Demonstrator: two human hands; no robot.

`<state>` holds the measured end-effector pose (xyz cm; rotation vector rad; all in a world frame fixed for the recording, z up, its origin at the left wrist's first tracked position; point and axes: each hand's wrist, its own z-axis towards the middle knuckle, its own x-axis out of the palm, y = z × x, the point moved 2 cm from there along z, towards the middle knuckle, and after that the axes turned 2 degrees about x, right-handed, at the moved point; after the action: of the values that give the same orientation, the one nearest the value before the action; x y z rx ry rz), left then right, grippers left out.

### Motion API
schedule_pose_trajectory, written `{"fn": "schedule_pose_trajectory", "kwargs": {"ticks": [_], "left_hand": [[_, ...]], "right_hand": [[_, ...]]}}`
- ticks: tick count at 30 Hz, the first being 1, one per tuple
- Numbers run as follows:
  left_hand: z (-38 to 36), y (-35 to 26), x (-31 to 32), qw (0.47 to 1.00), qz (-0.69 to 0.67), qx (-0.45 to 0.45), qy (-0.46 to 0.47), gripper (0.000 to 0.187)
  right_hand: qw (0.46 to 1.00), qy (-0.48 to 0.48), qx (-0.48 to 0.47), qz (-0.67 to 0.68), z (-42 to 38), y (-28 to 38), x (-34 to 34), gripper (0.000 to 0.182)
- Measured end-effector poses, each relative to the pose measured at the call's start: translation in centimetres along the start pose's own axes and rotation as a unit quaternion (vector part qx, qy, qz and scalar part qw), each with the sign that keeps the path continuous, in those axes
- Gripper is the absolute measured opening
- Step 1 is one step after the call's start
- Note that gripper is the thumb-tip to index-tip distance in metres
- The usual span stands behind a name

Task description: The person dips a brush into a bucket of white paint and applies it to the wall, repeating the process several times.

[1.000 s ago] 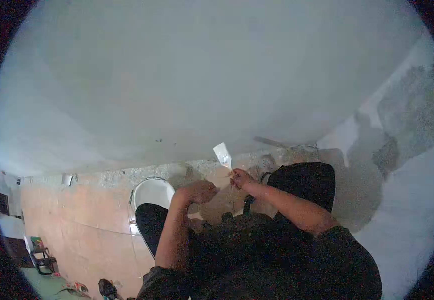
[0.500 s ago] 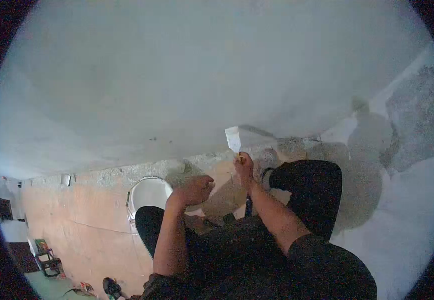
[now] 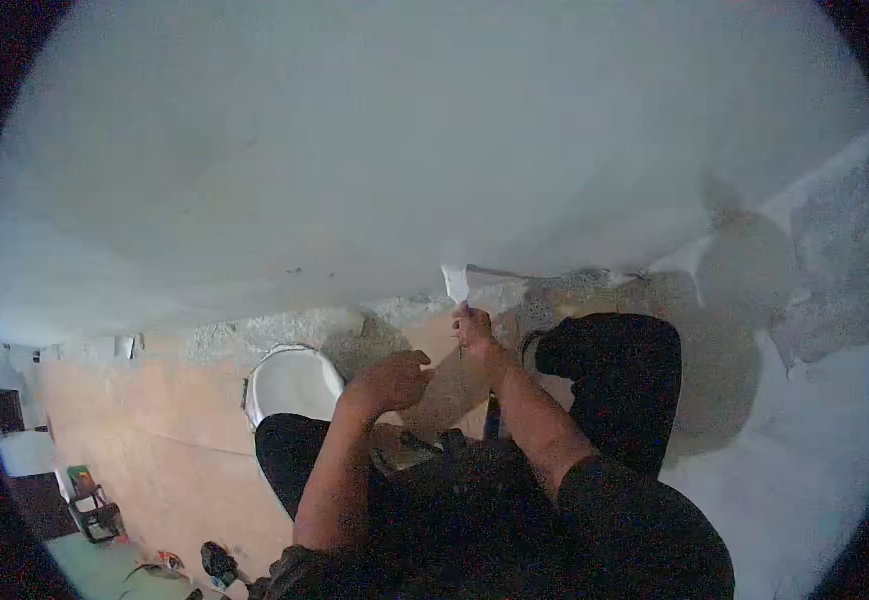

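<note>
My right hand (image 3: 473, 328) is closed round the handle of a putty knife (image 3: 456, 283). The knife's pale blade points up and lies against the lower part of the grey wall (image 3: 435, 150), close to the floor line. My left hand (image 3: 395, 382) is held in the air over the floor, left of my right hand, with its fingers curled; whether anything is in them is too dark to tell. Just left of that hand stands a round white bucket (image 3: 297, 385), partly behind my knee.
The orange floor (image 3: 155, 420) has rough grey residue along the wall's foot. A dark chair (image 3: 95, 510) stands at the lower left, near a dark shoe (image 3: 220, 563). Another wall with a rough patch (image 3: 845, 260) is at the right.
The putty knife and my right hand have shifted slightly left, the blade now lower against the wall. My left hand's fingers look a little less tightly curled.
</note>
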<state>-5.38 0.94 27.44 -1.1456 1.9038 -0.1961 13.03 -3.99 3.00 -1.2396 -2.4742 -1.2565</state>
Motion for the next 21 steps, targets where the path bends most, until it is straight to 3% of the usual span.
{"fn": "schedule_pose_trajectory", "kwargs": {"ticks": [2, 4, 5, 6, 7, 9, 12, 13, 14, 16, 18, 21], "left_hand": [[0.2, 1.1, 0.8, 0.997, 0.066, 0.034, 0.004, 0.037], [-0.6, 0.5, -0.1, 0.996, -0.003, 0.074, -0.041, 0.038], [0.5, 2.2, 1.0, 0.997, 0.029, 0.073, -0.01, 0.037], [0.3, 1.4, 0.4, 0.997, 0.03, 0.076, -0.013, 0.037], [0.2, 1.2, -0.3, 0.994, 0.091, 0.062, 0.007, 0.037], [0.5, 0.7, -1.0, 0.974, 0.202, 0.067, 0.081, 0.037], [-0.1, -0.1, -1.5, 0.996, 0.084, 0.001, 0.03, 0.038], [-0.2, 0.0, -1.3, 0.996, 0.084, 0.002, 0.028, 0.038], [-0.1, 0.2, -1.1, 0.996, 0.08, 0.027, 0.02, 0.038], [-0.2, 0.5, -0.5, 0.996, 0.073, 0.051, 0.009, 0.039], [-0.2, 0.9, -0.2, 0.999, 0.035, -0.007, 0.016, 0.04], [-1.0, 0.7, -0.5, 0.998, 0.05, 0.036, 0.006, 0.041]], "right_hand": [[0.999, -0.042, 0.002, -0.012, -0.2, -0.8, -0.4, 0.041], [0.996, -0.085, 0.001, -0.025, -0.3, -0.9, -0.3, 0.043], [0.939, -0.203, -0.154, -0.232, -0.3, 0.0, 0.0, 0.046], [0.803, -0.305, -0.296, -0.419, -0.6, 0.9, 0.8, 0.05], [0.801, -0.306, -0.299, -0.418, -1.3, 2.1, 2.2, 0.05], [0.904, -0.247, -0.242, -0.253, -6.7, 7.9, 6.4, 0.054], [0.863, -0.277, -0.29, -0.306, -9.7, 10.7, 8.8, 0.053], [0.872, -0.264, -0.336, -0.239, -12.0, 11.8, 9.9, 0.05], [0.871, -0.263, -0.338, -0.241, -12.7, 12.1, 10.5, 0.05], [0.912, -0.247, -0.313, -0.1, -13.1, 12.2, 11.1, 0.046], [0.918, -0.234, -0.306, -0.095, -13.6, 11.6, 11.1, 0.044], [0.891, -0.247, -0.363, -0.118, -12.3, 10.2, 10.3, 0.043]]}}
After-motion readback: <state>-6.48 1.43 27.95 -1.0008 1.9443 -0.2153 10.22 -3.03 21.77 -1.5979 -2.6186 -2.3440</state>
